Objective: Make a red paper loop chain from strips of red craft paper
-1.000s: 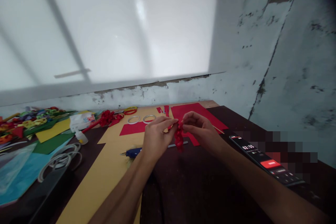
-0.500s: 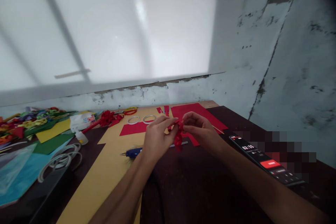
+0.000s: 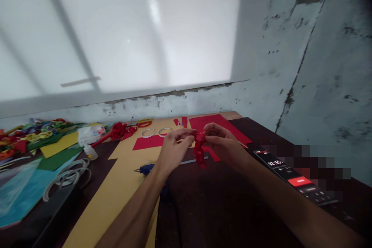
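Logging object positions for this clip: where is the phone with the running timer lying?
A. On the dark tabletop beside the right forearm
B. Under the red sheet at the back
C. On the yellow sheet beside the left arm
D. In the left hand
A: the phone lies flat on the dark tabletop, just outside the right forearm, while the right hand and left hand hold a red curled paper piece between them.

I see a crinkled red paper strip, matt. The yellow sheet and red sheet look like smooth matt paper. The table is dark, dull wood; the phone is glossy.
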Action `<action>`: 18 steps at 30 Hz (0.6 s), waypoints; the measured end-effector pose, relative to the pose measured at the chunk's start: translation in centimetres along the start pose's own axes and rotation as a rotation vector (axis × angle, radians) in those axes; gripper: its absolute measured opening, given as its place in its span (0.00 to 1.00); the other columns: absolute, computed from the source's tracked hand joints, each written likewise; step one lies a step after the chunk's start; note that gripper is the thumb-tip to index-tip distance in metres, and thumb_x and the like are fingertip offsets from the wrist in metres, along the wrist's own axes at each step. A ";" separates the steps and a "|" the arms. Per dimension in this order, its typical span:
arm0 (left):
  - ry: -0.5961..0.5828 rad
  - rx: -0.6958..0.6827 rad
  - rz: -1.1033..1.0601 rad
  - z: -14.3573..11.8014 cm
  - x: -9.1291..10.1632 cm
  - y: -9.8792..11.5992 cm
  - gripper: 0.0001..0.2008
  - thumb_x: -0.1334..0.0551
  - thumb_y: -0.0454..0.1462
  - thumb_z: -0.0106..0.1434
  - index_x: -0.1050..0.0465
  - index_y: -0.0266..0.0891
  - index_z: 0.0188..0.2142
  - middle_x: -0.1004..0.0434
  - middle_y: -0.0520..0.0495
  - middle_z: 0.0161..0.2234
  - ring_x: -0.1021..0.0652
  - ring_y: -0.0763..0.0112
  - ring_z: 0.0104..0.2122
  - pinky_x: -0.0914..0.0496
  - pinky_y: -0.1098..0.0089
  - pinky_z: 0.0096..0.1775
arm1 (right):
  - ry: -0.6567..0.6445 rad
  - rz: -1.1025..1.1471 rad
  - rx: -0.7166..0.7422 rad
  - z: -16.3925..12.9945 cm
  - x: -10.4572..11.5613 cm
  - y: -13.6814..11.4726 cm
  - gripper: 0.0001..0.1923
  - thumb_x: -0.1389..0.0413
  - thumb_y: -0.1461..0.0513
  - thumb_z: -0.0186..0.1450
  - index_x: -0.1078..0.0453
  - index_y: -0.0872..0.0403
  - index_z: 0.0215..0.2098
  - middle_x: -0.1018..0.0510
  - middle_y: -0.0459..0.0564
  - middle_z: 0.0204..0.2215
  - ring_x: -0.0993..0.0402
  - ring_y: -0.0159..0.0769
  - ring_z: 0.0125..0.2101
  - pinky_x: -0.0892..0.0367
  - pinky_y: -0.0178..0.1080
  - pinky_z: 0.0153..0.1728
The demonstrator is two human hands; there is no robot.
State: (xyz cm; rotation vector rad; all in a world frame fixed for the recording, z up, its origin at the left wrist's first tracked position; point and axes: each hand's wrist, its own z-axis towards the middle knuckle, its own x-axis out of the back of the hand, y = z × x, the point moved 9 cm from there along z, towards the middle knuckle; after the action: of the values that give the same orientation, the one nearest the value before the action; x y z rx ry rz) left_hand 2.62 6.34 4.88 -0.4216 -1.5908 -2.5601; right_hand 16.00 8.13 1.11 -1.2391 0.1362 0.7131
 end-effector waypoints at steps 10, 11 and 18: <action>-0.223 0.421 -0.564 -0.7 -2.4 -3.1 0.09 0.31 0.39 0.55 0.22 0.34 0.30 0.28 0.50 0.27 0.32 0.79 0.26 0.37 0.77 0.29 | 0.021 0.138 -0.177 -0.4 -0.5 1.0 0.12 0.38 0.70 0.51 0.26 0.53 0.34 0.21 0.45 0.29 0.26 0.31 0.31 0.32 0.35 0.35; -0.235 0.436 -0.598 -0.9 -2.6 -3.1 0.09 0.30 0.38 0.54 0.22 0.33 0.30 0.28 0.50 0.27 0.33 0.80 0.25 0.37 0.77 0.29 | 0.019 0.143 -0.184 -0.5 -0.5 1.0 0.12 0.38 0.70 0.52 0.26 0.53 0.34 0.21 0.45 0.29 0.26 0.31 0.30 0.32 0.35 0.34; -0.302 0.444 -0.716 -1.2 -3.4 -2.7 0.10 0.28 0.37 0.52 0.24 0.31 0.28 0.30 0.52 0.24 0.36 0.83 0.23 0.40 0.78 0.27 | -0.062 0.172 -0.266 -1.1 -1.6 1.0 0.12 0.40 0.68 0.53 0.25 0.53 0.37 0.21 0.47 0.30 0.25 0.35 0.30 0.29 0.39 0.33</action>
State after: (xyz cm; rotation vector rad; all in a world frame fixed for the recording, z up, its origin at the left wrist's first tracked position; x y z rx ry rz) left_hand 5.05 6.28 1.12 -0.2199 -2.7588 -2.5099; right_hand 14.47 6.66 0.65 -1.4685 0.0997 0.9406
